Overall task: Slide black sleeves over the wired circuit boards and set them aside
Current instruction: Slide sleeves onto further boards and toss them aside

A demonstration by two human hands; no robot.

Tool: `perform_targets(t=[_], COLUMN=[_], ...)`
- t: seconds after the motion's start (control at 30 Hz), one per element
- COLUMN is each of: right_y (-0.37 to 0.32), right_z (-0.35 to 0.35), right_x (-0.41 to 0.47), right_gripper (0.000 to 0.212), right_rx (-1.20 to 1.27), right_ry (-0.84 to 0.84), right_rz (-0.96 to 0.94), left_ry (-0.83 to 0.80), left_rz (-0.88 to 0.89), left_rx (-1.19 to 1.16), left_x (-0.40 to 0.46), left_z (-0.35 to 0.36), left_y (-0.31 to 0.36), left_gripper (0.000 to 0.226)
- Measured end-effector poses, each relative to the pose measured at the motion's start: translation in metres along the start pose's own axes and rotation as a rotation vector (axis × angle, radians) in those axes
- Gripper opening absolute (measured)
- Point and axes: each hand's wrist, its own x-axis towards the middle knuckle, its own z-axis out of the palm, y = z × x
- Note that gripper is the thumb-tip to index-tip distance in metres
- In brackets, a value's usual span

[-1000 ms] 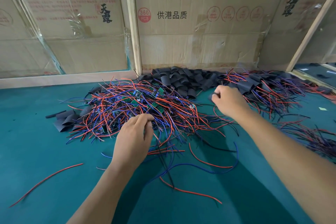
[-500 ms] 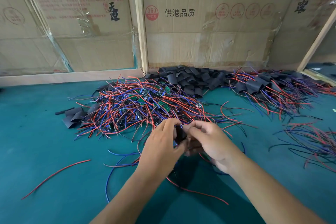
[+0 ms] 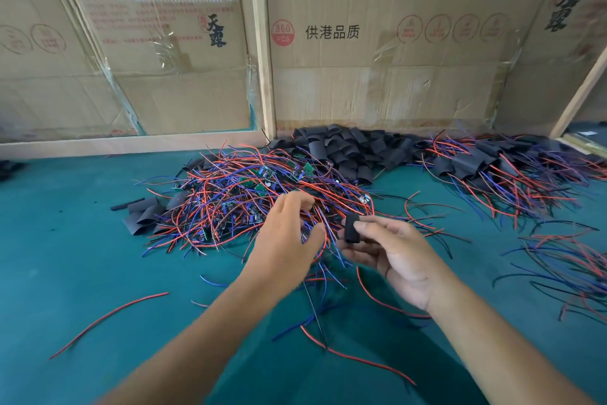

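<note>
My right hand (image 3: 404, 260) pinches a short black sleeve (image 3: 352, 229) between thumb and fingers, held upright above the green mat. Just left of it, my left hand (image 3: 284, 240) has its fingers curled around red, blue and black wires (image 3: 320, 276) that hang down under it; the board on them is hidden by the hand. Behind both hands lies a tangled pile of wired circuit boards (image 3: 230, 204) with green boards showing. A heap of loose black sleeves (image 3: 348, 148) sits against the back wall. Sleeved boards (image 3: 486, 164) are piled at the right.
Cardboard panels (image 3: 377, 92) in a wooden frame close off the back. A few flat sleeves (image 3: 144, 214) lie left of the wire pile. A loose red wire (image 3: 108, 322) lies on the green mat (image 3: 65, 256) at the left, and more loose wires (image 3: 565, 263) at the far right.
My right hand picked a sleeve from the back heap and brought it to my left hand; the hands then drew slightly apart, the sleeve staying in my right hand.
</note>
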Motion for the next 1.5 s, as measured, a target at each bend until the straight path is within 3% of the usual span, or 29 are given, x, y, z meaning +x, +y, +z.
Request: perform_targets(t=[0.17,0.33,0.43,0.57,0.83,0.9,1.0,1.07,1.17,1.23,1.5], right_y=[0.000,0.003,0.005,0.004,0.002,0.000,-0.001,0.000,0.000,0.001,0.010], right_z=[0.000,0.001,0.002,0.000,-0.003,-0.004,-0.008,-0.011,-0.013,-0.013,-0.010], right_x=[0.000,0.001,0.000,0.000,0.001,0.002,0.004,0.005,0.006,0.006,0.000], right_gripper=[0.020,0.015,0.014,0.019,0.027,0.032,0.016,0.008,0.011,0.013,0.017], right_rx=[0.013,-0.065,-0.075,-0.074,-0.052,-0.041,-0.048,-0.074,-0.107,-0.131,-0.517], right_ry=[-0.031,-0.043,-0.045,-0.049,-0.049,-0.036,-0.011,0.017,0.033,0.018,-0.085], right_rz=[-0.009,-0.039,-0.031,-0.021,-0.037,-0.062,-0.096,-0.112,-0.128,-0.139,-0.218], left_ry=[-0.009,-0.157,-0.238,-0.298,-0.250,-0.159,-0.073,-0.067,-0.063,-0.080,0.257], left_rz=[0.007,0.078,0.146,0.192,0.287,0.328,0.230,0.095,-0.127,-0.263,-0.509], left_rx=[0.557,0.963,1.027,1.134,1.129,1.001,0.565,0.147,-0.697,-1.132,-1.832], left_x=[0.057,0.092,0.104,0.101,0.090,0.088,0.084,0.078,0.060,0.045,0.009], left_z=[-0.025,-0.044,-0.054,-0.062,-0.080,-0.088,-0.104,-0.107,-0.099,-0.090,-0.046], left_y=[-0.036,-0.056,-0.049,-0.043,-0.021,-0.008,0.018,0.034,0.048,0.048,0.016], left_gripper=[0.037,0.036,0.024,0.038,0.033,0.036,0.031,0.027,0.024,0.028,0.037])
